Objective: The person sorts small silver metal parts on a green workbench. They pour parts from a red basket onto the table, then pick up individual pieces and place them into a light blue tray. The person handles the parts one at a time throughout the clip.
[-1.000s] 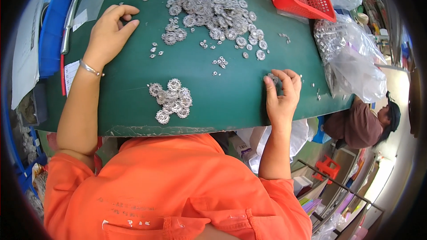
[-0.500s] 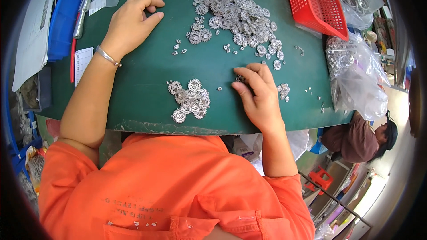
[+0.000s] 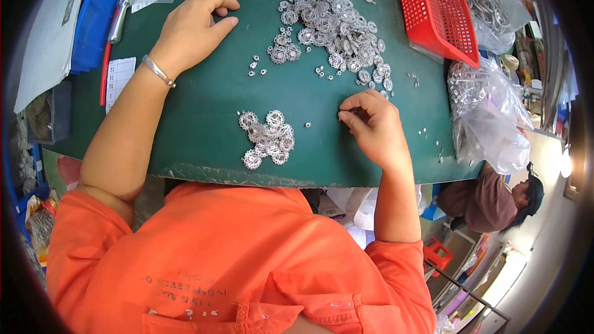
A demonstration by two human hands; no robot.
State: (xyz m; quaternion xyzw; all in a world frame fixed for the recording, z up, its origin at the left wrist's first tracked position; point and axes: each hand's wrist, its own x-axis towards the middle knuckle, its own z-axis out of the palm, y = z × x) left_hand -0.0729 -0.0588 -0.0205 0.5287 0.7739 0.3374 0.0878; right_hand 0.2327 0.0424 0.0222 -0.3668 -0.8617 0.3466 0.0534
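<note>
My left hand (image 3: 193,29) rests on the green tabletop at the far left. Its fingers are loosely bent, with a gap to the thumb and nothing visible between them. My right hand (image 3: 378,125) is at the right, thumb and fingertips pinched together over the table; whatever they hold is too small and hidden to name. Left of it lie one tiny metal bead (image 3: 307,125) and a small heap of silvery filigree flower-shaped pieces (image 3: 270,138). Beyond it spreads a large pile of similar round filigree pieces (image 3: 337,21).
A red perforated plastic basket (image 3: 438,15) stands at the far right, near clear plastic bags (image 3: 489,111) of metal parts. Blue trays (image 3: 99,18) and a metal-and-red tool (image 3: 117,25) lie at the left. Another person (image 3: 486,201) sits beyond the table's right end.
My right hand has shifted slightly right, its fingertips closing together, and now covers the small cluster of round pieces beside it. My left hand keeps its pose; the whole view has shifted a little.
</note>
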